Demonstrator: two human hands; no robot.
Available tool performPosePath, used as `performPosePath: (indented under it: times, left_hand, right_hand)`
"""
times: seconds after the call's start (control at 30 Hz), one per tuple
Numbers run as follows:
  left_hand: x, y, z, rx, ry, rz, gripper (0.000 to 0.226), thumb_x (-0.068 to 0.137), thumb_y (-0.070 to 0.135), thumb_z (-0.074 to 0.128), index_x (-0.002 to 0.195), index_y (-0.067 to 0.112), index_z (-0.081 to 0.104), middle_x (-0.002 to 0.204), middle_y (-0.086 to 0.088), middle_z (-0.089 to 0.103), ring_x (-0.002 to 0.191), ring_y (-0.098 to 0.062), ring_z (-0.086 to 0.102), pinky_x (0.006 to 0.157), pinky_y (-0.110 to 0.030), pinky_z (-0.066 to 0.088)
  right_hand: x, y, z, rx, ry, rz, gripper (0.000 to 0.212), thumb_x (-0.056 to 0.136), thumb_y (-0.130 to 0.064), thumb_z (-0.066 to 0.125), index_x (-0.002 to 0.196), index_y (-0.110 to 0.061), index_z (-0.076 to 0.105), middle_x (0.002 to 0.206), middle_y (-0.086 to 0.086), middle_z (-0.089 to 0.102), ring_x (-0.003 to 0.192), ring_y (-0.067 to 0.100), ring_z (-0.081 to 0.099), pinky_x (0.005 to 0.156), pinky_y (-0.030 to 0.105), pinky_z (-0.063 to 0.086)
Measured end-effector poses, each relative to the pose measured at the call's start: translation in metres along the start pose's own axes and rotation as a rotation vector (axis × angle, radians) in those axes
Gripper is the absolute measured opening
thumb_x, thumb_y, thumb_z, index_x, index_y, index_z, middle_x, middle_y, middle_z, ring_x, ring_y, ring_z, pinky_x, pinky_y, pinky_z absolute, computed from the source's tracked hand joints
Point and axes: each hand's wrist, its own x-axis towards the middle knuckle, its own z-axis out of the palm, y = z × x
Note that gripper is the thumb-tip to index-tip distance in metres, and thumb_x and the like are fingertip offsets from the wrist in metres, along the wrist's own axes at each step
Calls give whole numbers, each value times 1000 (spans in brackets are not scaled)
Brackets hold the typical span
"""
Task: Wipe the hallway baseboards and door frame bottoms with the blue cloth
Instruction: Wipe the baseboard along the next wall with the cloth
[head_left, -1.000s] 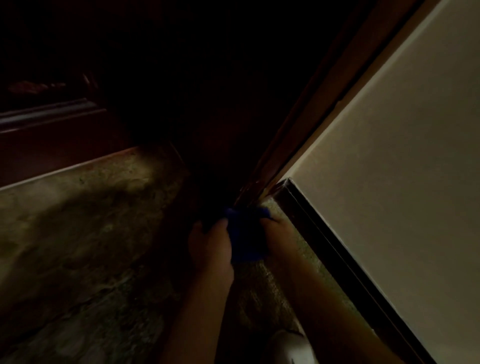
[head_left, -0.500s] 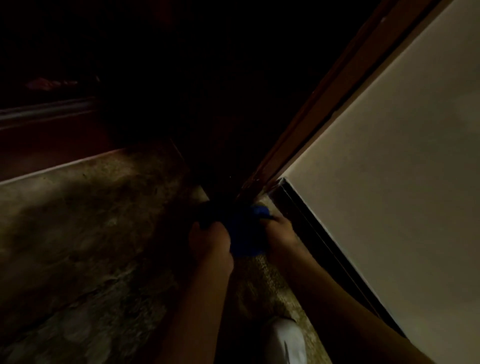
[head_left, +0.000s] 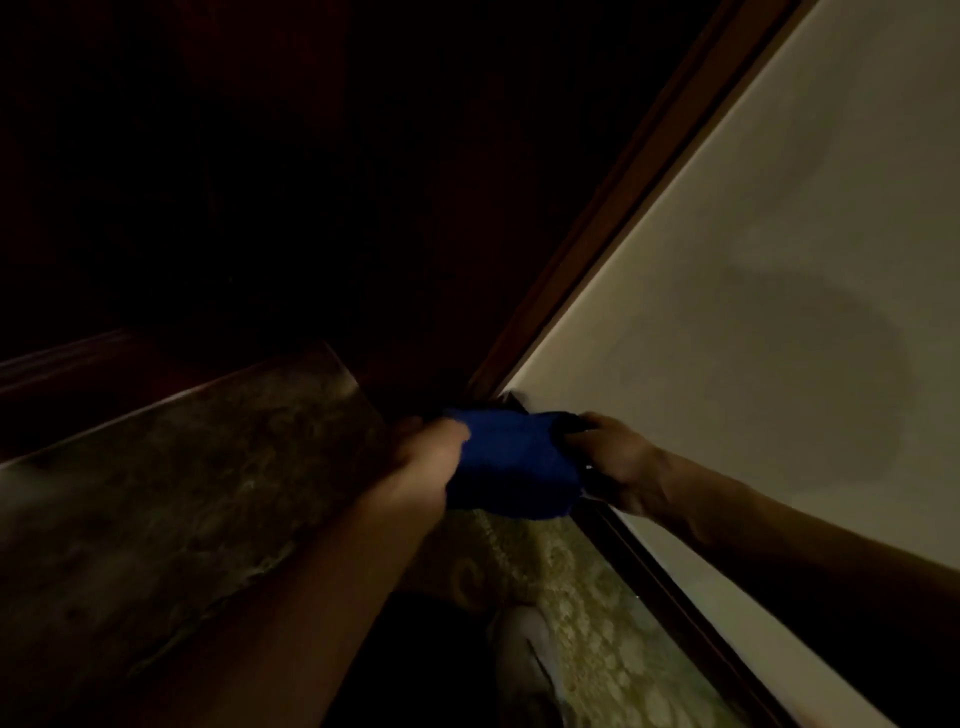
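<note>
- Since the earlier look, both hands and the blue cloth (head_left: 511, 462) had lifted a little from the floor and spread wider across the bottom of the door frame (head_left: 613, 218).
- Her left hand (head_left: 423, 465) gripped the cloth's left end, fingers curled round it.
- Her right hand (head_left: 615, 462) pinched the right end against the dark baseboard (head_left: 670, 582), below the pale wall (head_left: 753, 312).
- A patterned carpet (head_left: 587, 587) lay underneath, with a light-coloured shoe (head_left: 524, 660) near the bottom edge.

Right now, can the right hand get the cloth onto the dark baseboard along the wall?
Probably yes. The right hand grips the blue cloth right beside the baseboard, and nothing visible lies between them.
</note>
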Motion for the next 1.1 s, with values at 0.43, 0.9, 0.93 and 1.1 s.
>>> performPosePath:
  times: [0.43, 0.9, 0.93, 1.1]
  left_hand:
    - [-48, -47, -139, -126, 272, 350, 15, 94, 16, 57, 104, 11, 67, 94, -10, 72, 76, -23, 67, 54, -27, 55]
    - [-159, -172, -297, -413, 887, 314, 39, 95, 35, 54, 129, 17, 51, 124, -5, 60, 112, -26, 60, 100, -44, 48]
    - [-175, -182, -310, -452, 962, 321, 42, 95, 35, 55, 132, 17, 48, 127, -4, 58, 112, -25, 59, 98, -41, 49]
    - [-257, -242, -357, -584, 1116, 252, 36, 88, 32, 66, 117, 13, 55, 113, -5, 64, 89, -19, 64, 69, -28, 52]
  right_hand:
    - [-31, -24, 126, 155, -356, -331, 32, 101, -12, 43, 133, -5, 46, 126, 17, 56, 103, 28, 60, 73, 30, 50]
    - [-178, -18, 324, 30, -871, -267, 26, 92, -44, 56, 116, -33, 53, 124, 0, 60, 110, 25, 61, 92, 48, 52]
    - [-198, -14, 337, 23, -948, -216, 28, 90, -38, 62, 115, -27, 58, 119, 3, 64, 105, 26, 64, 87, 44, 54]
    - [-283, 32, 385, -67, -1197, -175, 31, 85, -15, 69, 115, -22, 60, 116, 8, 65, 104, 27, 64, 79, 41, 58]
